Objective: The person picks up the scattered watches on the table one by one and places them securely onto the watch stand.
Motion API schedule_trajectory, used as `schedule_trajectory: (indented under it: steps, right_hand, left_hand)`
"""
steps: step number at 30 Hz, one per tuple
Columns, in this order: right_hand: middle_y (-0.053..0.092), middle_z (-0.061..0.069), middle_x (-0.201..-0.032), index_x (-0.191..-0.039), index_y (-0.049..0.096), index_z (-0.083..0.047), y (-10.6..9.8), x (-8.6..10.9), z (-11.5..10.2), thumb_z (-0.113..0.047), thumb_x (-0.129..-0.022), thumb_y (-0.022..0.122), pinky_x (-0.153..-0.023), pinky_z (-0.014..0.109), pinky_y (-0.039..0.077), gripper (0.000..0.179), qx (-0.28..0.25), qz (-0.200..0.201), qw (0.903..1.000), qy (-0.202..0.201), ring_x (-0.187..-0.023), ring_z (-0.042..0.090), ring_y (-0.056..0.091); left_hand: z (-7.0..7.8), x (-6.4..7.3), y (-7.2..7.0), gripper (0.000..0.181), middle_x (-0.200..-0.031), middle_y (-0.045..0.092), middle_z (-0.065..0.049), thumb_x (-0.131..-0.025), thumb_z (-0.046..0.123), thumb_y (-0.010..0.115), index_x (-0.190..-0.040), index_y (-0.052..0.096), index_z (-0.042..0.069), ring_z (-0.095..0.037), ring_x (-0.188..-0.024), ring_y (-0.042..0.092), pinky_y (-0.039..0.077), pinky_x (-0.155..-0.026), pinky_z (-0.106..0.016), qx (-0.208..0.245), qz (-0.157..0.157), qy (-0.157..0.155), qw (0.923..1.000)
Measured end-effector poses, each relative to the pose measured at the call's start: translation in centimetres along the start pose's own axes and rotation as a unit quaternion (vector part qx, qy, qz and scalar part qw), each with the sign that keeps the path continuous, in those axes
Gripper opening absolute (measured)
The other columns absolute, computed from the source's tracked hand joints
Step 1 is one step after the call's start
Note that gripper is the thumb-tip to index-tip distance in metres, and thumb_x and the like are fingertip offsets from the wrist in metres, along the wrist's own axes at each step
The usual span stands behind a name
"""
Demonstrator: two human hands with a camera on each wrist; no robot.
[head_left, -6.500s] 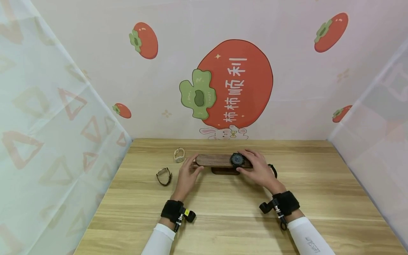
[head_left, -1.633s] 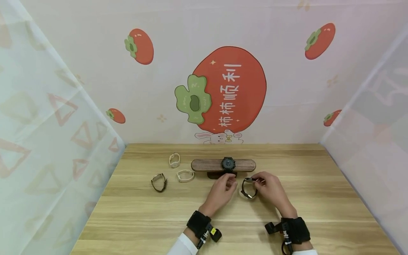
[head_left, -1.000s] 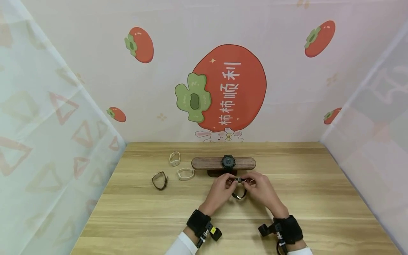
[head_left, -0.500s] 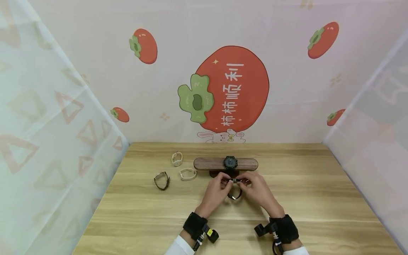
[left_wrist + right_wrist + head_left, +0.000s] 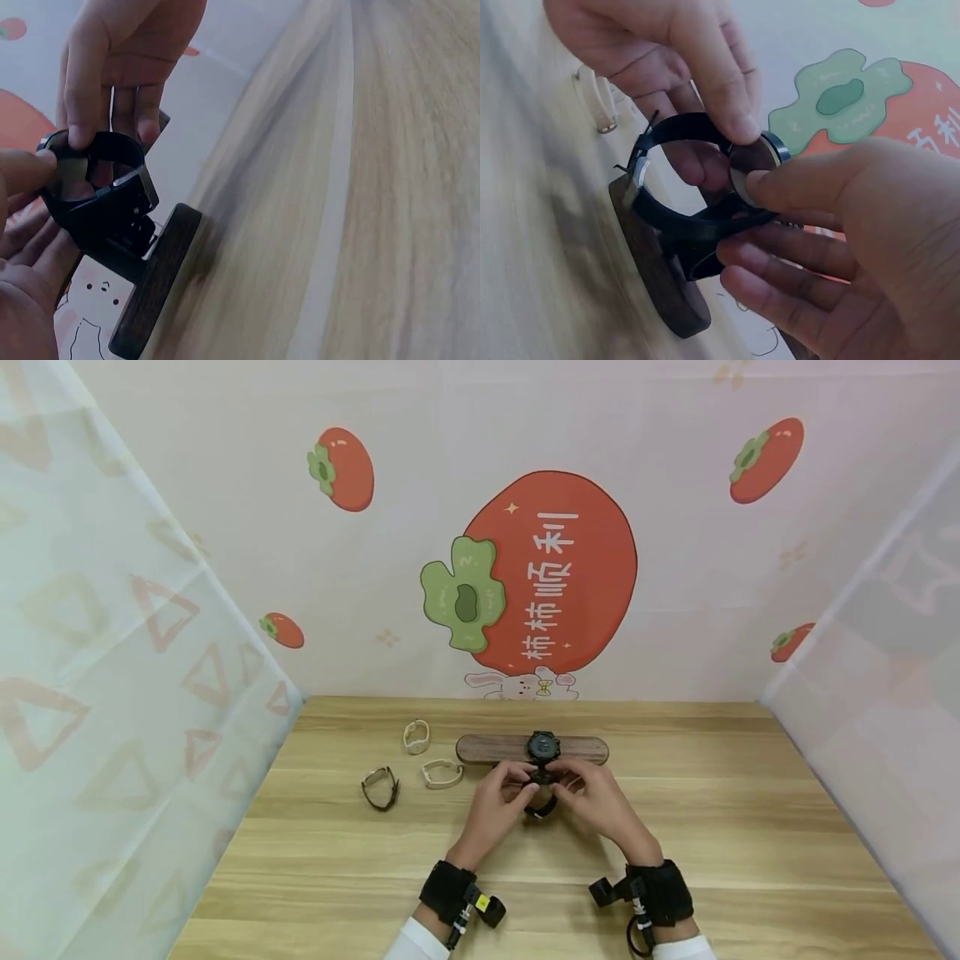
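There are 5 watches (image 5: pixel 543 747) (image 5: pixel 542 811) (image 5: pixel 416 747) (image 5: pixel 442 785) (image 5: pixel 393 795), 1 wooden stand (image 5: pixel 491 749) and 2 hands (image 5: pixel 489 810) (image 5: pixel 602 803).

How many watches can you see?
5: black watch on the wooden stand; held watch in the left hand and right hand; far pale watch, near pale watch and dark watch left of the stand. The hands may hide more.

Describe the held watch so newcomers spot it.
Below the big red persimmon print is a long brown wooden bar. Before it, left hand and right hand hold a round black-strapped watch. Unlike the chunky black watch on the bar, it's held.
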State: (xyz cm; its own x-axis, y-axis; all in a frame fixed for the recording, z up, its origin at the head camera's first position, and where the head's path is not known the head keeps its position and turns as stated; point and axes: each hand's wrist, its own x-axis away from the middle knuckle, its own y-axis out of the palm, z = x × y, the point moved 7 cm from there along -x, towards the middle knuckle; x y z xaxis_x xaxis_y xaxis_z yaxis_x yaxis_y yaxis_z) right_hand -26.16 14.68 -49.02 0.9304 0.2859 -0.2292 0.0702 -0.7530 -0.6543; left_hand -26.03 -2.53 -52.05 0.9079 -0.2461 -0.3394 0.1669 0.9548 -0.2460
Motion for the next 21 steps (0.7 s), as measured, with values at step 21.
schedule_trajectory:
  steps: [21]
  right_hand:
    - [0.075,0.007,-0.117,-0.128,0.073,-0.008,0.03,0.38,-0.19,-0.003,-0.092,0.082,-0.087,0.037,0.065,0.036,-0.052,-0.016,0.9974,-0.047,-0.092,0.014,0.074]
  left_hand:
    - [-0.06,0.29,-0.71,0.035,-0.132,0.069,-0.008,-0.096,0.008,0.079,-0.129,0.068,0.014,-0.025,-0.116,0.071,0.064,-0.098,-0.043,-0.032,-0.010,0.049,0.9983]
